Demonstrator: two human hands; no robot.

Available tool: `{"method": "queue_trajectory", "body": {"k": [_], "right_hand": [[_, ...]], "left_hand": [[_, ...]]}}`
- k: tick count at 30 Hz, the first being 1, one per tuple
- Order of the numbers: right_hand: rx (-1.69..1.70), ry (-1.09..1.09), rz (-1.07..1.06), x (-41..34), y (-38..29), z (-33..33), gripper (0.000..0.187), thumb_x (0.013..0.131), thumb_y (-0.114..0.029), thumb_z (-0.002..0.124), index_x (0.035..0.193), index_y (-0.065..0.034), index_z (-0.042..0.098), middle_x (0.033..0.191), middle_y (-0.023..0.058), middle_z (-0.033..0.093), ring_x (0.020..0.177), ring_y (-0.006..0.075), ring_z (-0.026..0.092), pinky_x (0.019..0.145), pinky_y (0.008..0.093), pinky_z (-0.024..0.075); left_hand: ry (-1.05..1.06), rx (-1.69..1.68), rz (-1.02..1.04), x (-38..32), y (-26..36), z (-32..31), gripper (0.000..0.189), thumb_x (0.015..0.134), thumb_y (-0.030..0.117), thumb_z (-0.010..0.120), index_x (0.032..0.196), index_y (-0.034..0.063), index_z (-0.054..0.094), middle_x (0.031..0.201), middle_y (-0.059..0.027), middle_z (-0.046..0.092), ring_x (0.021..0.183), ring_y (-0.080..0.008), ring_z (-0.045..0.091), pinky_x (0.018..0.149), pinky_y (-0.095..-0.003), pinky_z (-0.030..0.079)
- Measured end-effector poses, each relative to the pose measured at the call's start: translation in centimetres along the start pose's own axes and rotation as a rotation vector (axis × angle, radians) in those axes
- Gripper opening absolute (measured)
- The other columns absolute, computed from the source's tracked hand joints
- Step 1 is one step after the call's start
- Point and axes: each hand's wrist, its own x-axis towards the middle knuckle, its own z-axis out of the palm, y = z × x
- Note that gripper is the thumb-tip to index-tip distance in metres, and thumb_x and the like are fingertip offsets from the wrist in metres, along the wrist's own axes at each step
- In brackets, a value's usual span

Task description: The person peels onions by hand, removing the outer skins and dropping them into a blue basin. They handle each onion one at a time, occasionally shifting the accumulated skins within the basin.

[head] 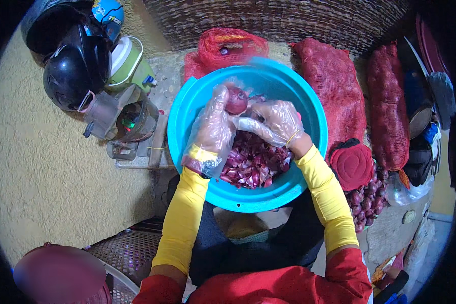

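Both hands wear clear plastic gloves over the blue plastic basin. My left hand grips a red onion near its thumb and fingers. Close beside it, my right hand is curled, its thumb stretched toward the left hand. A pink end, apparently of a small tool's handle, shows at the right hand's outer edge; the rest of the tool is hidden in the fist. Beneath the hands, purple onion skins are heaped in the basin. The basin sits in front of my lap.
Red mesh sacks of onions lie at the right, near loose red onions and a red cloth bundle. Behind the basin is another red net sack. A black helmet, green jug and clear plastic container are left.
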Motion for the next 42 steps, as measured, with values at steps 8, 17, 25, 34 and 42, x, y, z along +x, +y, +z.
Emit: {"method": "queue_trajectory", "body": {"k": [8,17,25,34,42], "right_hand": [[-0.070,0.210,0.114,0.6,-0.3,-1.3,0.062,0.064,-0.066,0.089,0.066,-0.0093,0.063,0.063,0.0134,0.065,0.055,0.0327,0.065,0.053,0.0417,0.0500],[-0.082,0.211,0.069,0.7,0.2,-1.4,0.065,0.062,-0.068,0.088,0.065,-0.0095,0.060,0.062,0.0127,0.063,0.056,0.0324,0.065,0.053,0.0425,0.0495],[-0.080,0.154,0.039,0.6,0.2,-1.6,0.063,0.065,-0.069,0.085,0.066,-0.0108,0.061,0.065,0.0103,0.066,0.058,0.0308,0.066,0.055,0.0432,0.0503],[-0.106,0.159,0.041,0.6,0.2,-1.4,0.062,0.067,-0.070,0.083,0.065,-0.0118,0.061,0.063,0.0105,0.065,0.057,0.0308,0.066,0.053,0.0430,0.0490],[-0.132,0.165,0.031,0.6,0.2,-1.2,0.062,0.067,-0.070,0.083,0.066,-0.0112,0.061,0.064,0.0106,0.066,0.057,0.0310,0.066,0.054,0.0428,0.0499]], "left_hand": [[0.027,0.017,-0.051,0.5,-1.0,-1.3,0.049,0.111,0.045,0.045,0.138,0.0049,0.055,0.136,-0.0153,0.061,0.124,-0.0274,0.062,0.107,-0.0441,0.054],[0.094,0.208,-0.088,-0.6,0.5,1.4,0.056,0.110,0.051,0.044,0.136,0.0038,0.058,0.128,-0.0115,0.065,0.116,-0.0216,0.065,0.103,-0.0380,0.053],[0.055,0.298,-0.106,-0.7,0.7,1.1,0.056,0.110,0.053,0.045,0.133,0.0045,0.061,0.129,-0.0099,0.066,0.117,-0.0198,0.064,0.104,-0.0360,0.052],[0.062,0.254,-0.098,-0.4,0.4,0.1,0.052,0.111,0.050,0.045,0.133,0.0051,0.061,0.125,-0.0081,0.067,0.115,-0.0179,0.064,0.102,-0.0336,0.051],[0.076,0.304,-0.102,-0.5,0.6,0.1,0.059,0.111,0.052,0.040,0.134,0.0024,0.060,0.128,-0.0129,0.067,0.118,-0.0227,0.065,0.105,-0.0374,0.052]]}}
